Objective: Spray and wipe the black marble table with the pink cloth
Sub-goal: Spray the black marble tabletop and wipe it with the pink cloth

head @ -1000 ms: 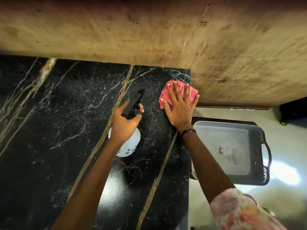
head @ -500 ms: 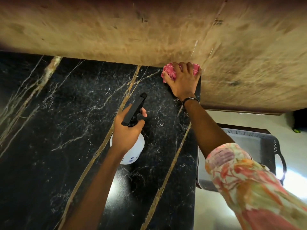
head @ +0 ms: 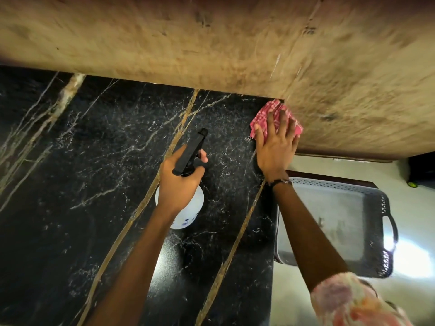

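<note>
Right hand point(head: 275, 147) flat, fingers straight, pressed pink cloth point(head: 261, 118) on far right corner of black marble bench point(head: 94, 161). Left hand point(head: 180, 182) gripped spray bottle point(head: 188, 208) neck.

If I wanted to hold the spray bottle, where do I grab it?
Grab the spray bottle by its thin neck, just under the black sprayer head, coming from above and behind. The left hand grips it there, one finger in front at the trigger. The round white body looks too wide to wrap.
</note>
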Action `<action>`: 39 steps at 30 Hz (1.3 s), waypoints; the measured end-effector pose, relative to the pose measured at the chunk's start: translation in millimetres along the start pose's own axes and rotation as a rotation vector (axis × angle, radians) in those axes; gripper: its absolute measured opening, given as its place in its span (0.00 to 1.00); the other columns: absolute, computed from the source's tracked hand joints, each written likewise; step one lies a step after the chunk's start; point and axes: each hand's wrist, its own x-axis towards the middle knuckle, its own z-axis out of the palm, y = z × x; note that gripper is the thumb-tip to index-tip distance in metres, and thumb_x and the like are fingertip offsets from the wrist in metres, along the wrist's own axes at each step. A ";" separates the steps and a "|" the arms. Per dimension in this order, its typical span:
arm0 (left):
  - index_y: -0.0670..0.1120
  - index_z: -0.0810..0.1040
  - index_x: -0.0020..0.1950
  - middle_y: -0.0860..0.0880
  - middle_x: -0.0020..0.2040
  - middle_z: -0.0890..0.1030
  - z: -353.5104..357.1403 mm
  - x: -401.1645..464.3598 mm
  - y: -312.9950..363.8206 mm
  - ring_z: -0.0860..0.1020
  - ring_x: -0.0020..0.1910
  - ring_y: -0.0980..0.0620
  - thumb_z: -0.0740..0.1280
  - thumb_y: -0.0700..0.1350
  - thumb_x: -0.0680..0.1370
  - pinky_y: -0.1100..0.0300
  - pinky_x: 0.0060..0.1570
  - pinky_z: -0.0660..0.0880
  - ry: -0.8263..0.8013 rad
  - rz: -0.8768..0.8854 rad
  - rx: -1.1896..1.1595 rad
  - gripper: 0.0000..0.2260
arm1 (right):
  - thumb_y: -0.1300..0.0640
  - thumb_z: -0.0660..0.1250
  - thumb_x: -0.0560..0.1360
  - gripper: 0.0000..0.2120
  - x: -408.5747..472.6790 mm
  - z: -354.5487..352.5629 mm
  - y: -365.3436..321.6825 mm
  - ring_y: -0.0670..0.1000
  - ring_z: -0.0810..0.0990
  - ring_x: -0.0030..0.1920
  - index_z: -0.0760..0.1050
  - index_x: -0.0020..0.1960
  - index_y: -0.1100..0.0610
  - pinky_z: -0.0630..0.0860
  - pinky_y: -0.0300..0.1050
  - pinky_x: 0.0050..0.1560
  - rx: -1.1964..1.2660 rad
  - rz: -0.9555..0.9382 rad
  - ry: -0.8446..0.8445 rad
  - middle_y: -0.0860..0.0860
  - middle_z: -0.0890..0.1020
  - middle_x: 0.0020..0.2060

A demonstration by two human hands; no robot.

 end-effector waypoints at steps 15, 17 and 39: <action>0.44 0.76 0.44 0.48 0.44 0.79 3.1 -3.4 -0.4 0.70 0.25 0.60 0.61 0.28 0.73 0.70 0.30 0.67 0.002 0.030 0.042 0.12 | 0.36 0.49 0.80 0.27 79.5 -11.4 -9.0 0.62 0.46 0.77 0.54 0.76 0.42 0.49 0.62 0.75 0.021 -0.112 -0.205 0.51 0.55 0.78; 0.46 0.76 0.44 0.48 0.44 0.79 3.4 -5.5 -0.1 0.69 0.24 0.59 0.61 0.28 0.72 0.68 0.28 0.66 0.007 0.039 0.054 0.13 | 0.38 0.49 0.80 0.26 57.6 -10.9 -6.2 0.62 0.46 0.77 0.54 0.77 0.43 0.49 0.60 0.76 0.002 -0.111 -0.172 0.51 0.53 0.78; 0.42 0.78 0.45 0.48 0.41 0.80 -4.3 -90.0 -11.8 0.73 0.27 0.63 0.63 0.30 0.72 0.73 0.30 0.67 -0.097 0.064 0.147 0.10 | 0.37 0.40 0.81 0.28 -282.5 -11.7 62.8 0.63 0.46 0.77 0.56 0.77 0.45 0.52 0.59 0.76 0.020 -0.277 -0.213 0.52 0.55 0.78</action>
